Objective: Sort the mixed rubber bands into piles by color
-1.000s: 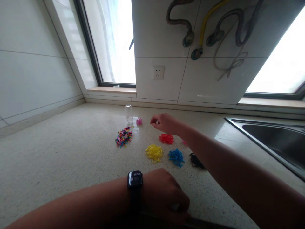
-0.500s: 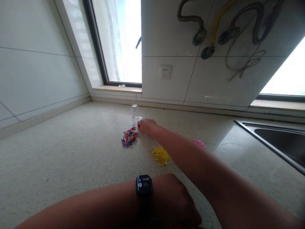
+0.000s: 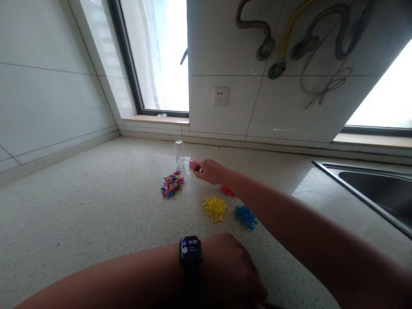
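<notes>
My right hand (image 3: pixel 210 171) reaches far over the counter, thumb and fingers pinched together. A small pink object (image 3: pixel 192 164) shows right at its fingertips; whether the hand grips it or only stands beside it, I cannot tell. Left of it stands a clear glass jar (image 3: pixel 179 153), and nearer me lies a heap of mixed-colour small rubber bands (image 3: pixel 173 185). A yellow heap (image 3: pixel 215 208), a blue heap (image 3: pixel 246 216) and a partly covered red heap (image 3: pixel 228 190) lie below my right forearm. Near the bottom edge, my left hand (image 3: pixel 233 268) is bent downward, its fingers hidden in shadow.
A black watch (image 3: pixel 190 250) is on my left wrist. At the right, a steel sink (image 3: pixel 325 168) is set into the speckled counter (image 3: pixel 96 206). The tiled wall behind has a socket (image 3: pixel 220 96) and hoses. A window (image 3: pixel 157 56) stands at the back left.
My right hand has moved right, away from the jar and the mixed heap. The blue and red heaps and the pink object have come into view. My left hand stays in place.
</notes>
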Demonstrator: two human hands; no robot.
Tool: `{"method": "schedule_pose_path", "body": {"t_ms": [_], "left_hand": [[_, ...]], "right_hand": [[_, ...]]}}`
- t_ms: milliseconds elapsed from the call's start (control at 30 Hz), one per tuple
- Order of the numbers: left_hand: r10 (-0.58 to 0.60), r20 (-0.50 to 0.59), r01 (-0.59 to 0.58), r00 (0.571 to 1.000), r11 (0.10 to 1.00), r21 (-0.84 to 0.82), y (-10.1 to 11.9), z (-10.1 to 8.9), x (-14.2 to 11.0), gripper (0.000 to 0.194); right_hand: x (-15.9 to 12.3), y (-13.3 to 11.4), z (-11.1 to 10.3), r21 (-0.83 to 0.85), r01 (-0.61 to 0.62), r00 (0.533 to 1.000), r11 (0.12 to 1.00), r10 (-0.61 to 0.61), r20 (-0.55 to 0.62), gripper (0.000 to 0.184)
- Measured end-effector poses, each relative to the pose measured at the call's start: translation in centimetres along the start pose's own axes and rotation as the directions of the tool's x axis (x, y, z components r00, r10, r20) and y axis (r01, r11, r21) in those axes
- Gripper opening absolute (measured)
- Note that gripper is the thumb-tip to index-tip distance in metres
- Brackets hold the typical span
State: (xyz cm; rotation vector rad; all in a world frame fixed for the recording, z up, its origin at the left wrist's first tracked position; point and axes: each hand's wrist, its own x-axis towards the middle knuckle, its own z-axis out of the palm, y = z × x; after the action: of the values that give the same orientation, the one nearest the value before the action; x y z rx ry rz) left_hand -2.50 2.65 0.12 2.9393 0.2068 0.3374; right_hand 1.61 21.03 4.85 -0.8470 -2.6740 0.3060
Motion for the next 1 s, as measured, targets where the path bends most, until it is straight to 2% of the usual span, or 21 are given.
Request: {"method": "schedule_pose_path", "body": {"t_ms": [100, 200, 267, 433, 567, 700, 800, 933, 1000], "left_hand": [[0.007, -0.029, -0.007, 1.0, 1.0, -0.002, 0.0, 0.2, 0.0, 0.034], [0.0, -0.043, 0.0, 0.999, 1.0, -0.003, 0.2, 0.2, 0.1, 0.034], [-0.005, -0.052, 0.005, 0.999, 1.0, -0.003, 0.3, 0.1, 0.1, 0.035], [0.002, -0.067, -0.001, 0.998, 1.0, 0.012, 0.3, 0.1, 0.2, 0.036], [-0.01, -0.057, 0.011, 0.998, 1.0, 0.015, 0.4, 0.2, 0.2, 0.034], [-0.019, -0.064, 0.02, 0.998, 1.0, 0.012, 0.4, 0.4, 0.1, 0.033], [-0.028, -0.075, 0.029, 0.997, 1.0, 0.004, 0.5, 0.4, 0.1, 0.033], [-0.041, -0.079, 0.04, 0.996, 0.999, -0.009, 0.5, 0.3, 0.2, 0.03], [-0.043, -0.081, 0.042, 0.996, 0.999, -0.012, 0.6, 0.3, 0.2, 0.029]], "right_hand": [[-3.2, 0.2, -2.1, 0.21, -0.008, 1.0, 0.978, 0.013, -0.024, 0.013], [-7.5, 0.0, -4.1, 0.395, -0.049, 0.998, 0.917, 0.063, -0.022, 0.011], [-10.6, -0.2, -4.9, 0.488, -0.083, 0.99, 0.869, 0.13, -0.062, 0.013], [-16.6, -0.4, -5.3, 0.512, -0.081, 0.955, 0.855, 0.214, -0.207, 0.015], [-17.9, -0.2, -5.1, 0.469, -0.018, 0.96, 0.883, 0.146, -0.239, 0.012], [-18.0, 0.0, -4.7, 0.514, -0.015, 0.969, 0.857, 0.141, -0.205, 0.014], [-18.1, 0.1, -4.2, 0.58, -0.036, 0.973, 0.814, 0.161, -0.166, 0.013], [-18.1, -0.1, -3.8, 0.695, 0.0, 0.97, 0.719, 0.169, -0.175, 0.015], [-18.1, -0.2, -3.7, 0.716, 0.009, 0.968, 0.699, 0.172, -0.181, 0.017]]}}
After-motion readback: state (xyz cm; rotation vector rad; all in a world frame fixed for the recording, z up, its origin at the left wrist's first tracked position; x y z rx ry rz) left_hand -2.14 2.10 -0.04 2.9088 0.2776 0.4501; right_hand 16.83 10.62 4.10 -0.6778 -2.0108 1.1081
